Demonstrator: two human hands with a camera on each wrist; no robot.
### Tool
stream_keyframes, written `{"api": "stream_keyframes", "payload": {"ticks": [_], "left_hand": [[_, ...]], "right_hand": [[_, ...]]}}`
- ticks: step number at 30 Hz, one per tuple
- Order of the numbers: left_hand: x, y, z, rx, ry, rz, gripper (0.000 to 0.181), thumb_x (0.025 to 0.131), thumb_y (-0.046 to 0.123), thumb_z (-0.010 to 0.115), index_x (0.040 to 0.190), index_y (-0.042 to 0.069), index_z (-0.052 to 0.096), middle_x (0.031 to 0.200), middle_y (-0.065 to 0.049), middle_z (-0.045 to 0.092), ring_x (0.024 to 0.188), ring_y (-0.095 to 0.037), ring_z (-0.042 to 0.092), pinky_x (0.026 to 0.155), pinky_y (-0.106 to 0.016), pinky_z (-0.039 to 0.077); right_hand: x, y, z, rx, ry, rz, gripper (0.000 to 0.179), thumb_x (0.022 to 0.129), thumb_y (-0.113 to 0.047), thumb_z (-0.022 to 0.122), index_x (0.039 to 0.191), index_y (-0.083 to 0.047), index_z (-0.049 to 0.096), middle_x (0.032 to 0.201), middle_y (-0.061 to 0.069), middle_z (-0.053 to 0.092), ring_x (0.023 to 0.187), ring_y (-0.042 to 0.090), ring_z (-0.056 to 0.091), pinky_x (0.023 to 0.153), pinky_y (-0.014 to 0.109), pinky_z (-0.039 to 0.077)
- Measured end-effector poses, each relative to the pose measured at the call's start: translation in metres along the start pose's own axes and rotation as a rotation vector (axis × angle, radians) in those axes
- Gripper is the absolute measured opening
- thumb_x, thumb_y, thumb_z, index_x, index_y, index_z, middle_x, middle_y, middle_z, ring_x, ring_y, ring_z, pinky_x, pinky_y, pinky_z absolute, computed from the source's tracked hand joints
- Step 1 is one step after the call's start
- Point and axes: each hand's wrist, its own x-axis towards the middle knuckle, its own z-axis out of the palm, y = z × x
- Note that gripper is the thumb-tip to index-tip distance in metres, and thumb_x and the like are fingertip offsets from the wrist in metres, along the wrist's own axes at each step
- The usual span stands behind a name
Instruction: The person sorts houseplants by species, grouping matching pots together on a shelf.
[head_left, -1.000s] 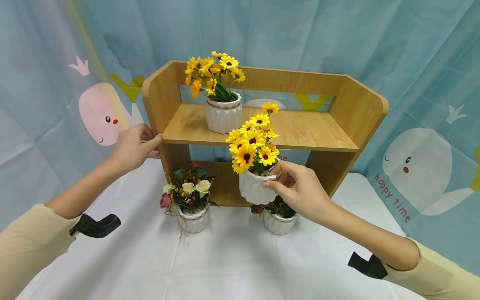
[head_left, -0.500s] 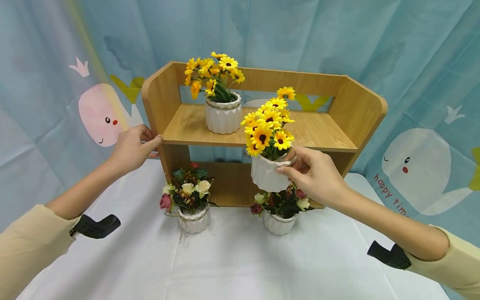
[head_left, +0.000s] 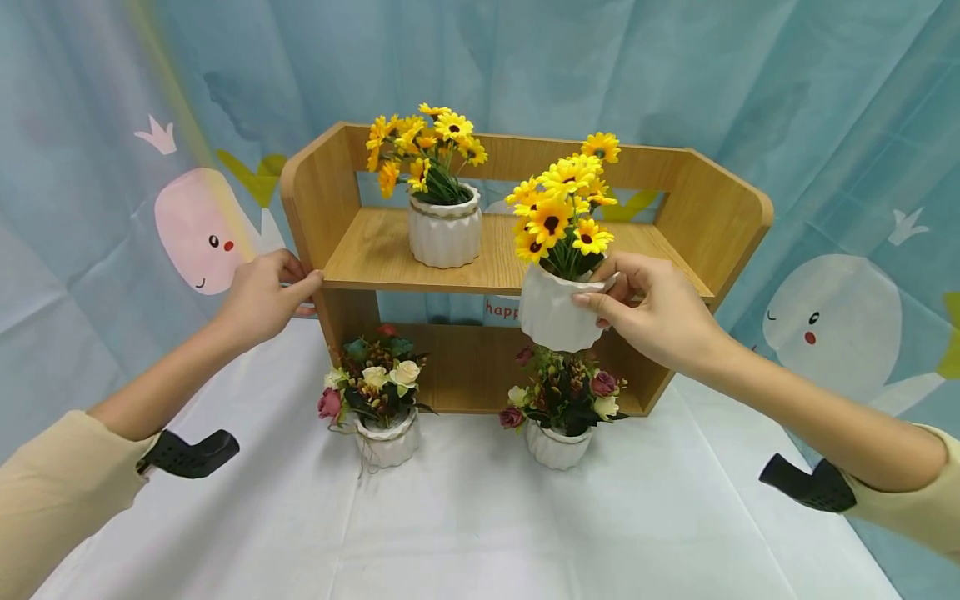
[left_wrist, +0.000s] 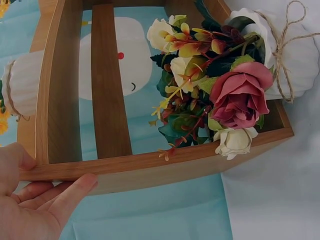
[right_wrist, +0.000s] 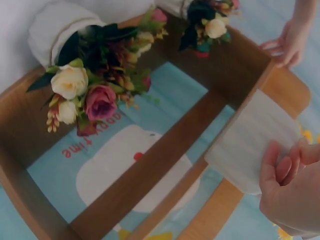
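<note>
I see the right hand (head_left: 660, 312) pinching a white pot (head_left: 555, 312) of sunflowers (head_left: 562, 208) by its rim, held up before the shelf (head_left: 321, 196). The left hand (head_left: 266, 292) grips the shelf's side. Between the hands, a daisy pot (head_left: 444, 236) stands on the upper board; lower than both, two rose pots (head_left: 386, 439) sit on white cloth (head_left: 465, 533).

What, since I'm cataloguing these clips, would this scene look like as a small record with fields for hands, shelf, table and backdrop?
left hand: holds the wooden shelf by its left side panel
right hand: pinches the rim of a white yellow-flowered pot, raised above the table; contact with the shelf unclear
upper board: second yellow-flowered pot, upright, left of centre
table: left rose pot and right rose pot, both upright
backdrop: pale-blue curtain with printed cartoons
</note>
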Motion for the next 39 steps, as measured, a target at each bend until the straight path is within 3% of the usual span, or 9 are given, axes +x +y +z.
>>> {"api": "stream_keyframes", "payload": {"ticks": [8, 15, 21, 25, 30, 39], "left_hand": [[0.001, -0.002, 0.0, 0.001, 0.002, 0.0, 0.041, 0.109, 0.028, 0.053, 0.109, -0.013, 0.056, 0.12, -0.042, 0.064, 0.069, -0.027, 0.075, 0.054, -0.028, 0.047], [0.001, -0.002, 0.0, 0.006, 0.004, 0.0, 0.04, 0.109, 0.028, 0.053, 0.108, -0.012, 0.056, 0.118, -0.041, 0.065, 0.069, -0.027, 0.074, 0.054, -0.029, 0.047], [0.001, -0.002, 0.0, 0.008, 0.005, 0.003, 0.04, 0.109, 0.029, 0.053, 0.107, -0.011, 0.056, 0.118, -0.04, 0.065, 0.067, -0.024, 0.074, 0.055, -0.028, 0.048], [0.002, -0.002, 0.0, 0.009, 0.008, 0.009, 0.04, 0.109, 0.03, 0.053, 0.107, -0.011, 0.057, 0.116, -0.04, 0.066, 0.066, -0.024, 0.073, 0.055, -0.029, 0.047], [0.003, -0.002, 0.001, 0.012, 0.014, 0.017, 0.04, 0.109, 0.029, 0.053, 0.106, -0.01, 0.057, 0.115, -0.039, 0.067, 0.074, -0.033, 0.075, 0.055, -0.03, 0.047], [0.004, -0.002, 0.001, 0.009, 0.011, 0.01, 0.04, 0.108, 0.029, 0.053, 0.106, -0.011, 0.057, 0.115, -0.04, 0.067, 0.067, -0.024, 0.075, 0.057, -0.027, 0.048]], "right_hand": [[0.008, -0.003, -0.016, -0.026, 0.047, 0.014, 0.017, 0.097, -0.019, 0.078, 0.102, -0.004, 0.07, 0.077, 0.005, 0.075, 0.068, 0.007, 0.065, 0.057, 0.026, 0.045], [0.018, -0.001, -0.027, 0.008, 0.071, 0.037, 0.022, 0.098, -0.017, 0.077, 0.108, 0.001, 0.069, 0.079, 0.004, 0.075, 0.067, 0.001, 0.069, 0.062, 0.018, 0.055], [0.028, 0.006, -0.035, -0.037, 0.114, 0.05, 0.023, 0.099, -0.02, 0.076, 0.107, 0.001, 0.069, 0.075, 0.002, 0.075, 0.065, 0.001, 0.067, 0.049, 0.027, 0.04], [0.036, 0.012, -0.037, -0.051, 0.128, 0.066, 0.026, 0.099, -0.022, 0.076, 0.108, 0.0, 0.068, 0.074, 0.0, 0.075, 0.066, 0.0, 0.067, 0.048, 0.028, 0.037], [0.045, 0.02, -0.037, -0.055, 0.146, 0.079, 0.026, 0.099, -0.024, 0.076, 0.107, 0.0, 0.068, 0.072, 0.0, 0.074, 0.065, -0.001, 0.066, 0.048, 0.029, 0.034], [0.058, 0.031, -0.037, -0.082, 0.151, 0.095, 0.027, 0.1, -0.025, 0.075, 0.107, 0.0, 0.068, 0.072, 0.001, 0.074, 0.064, 0.004, 0.065, 0.05, 0.028, 0.035]]}}
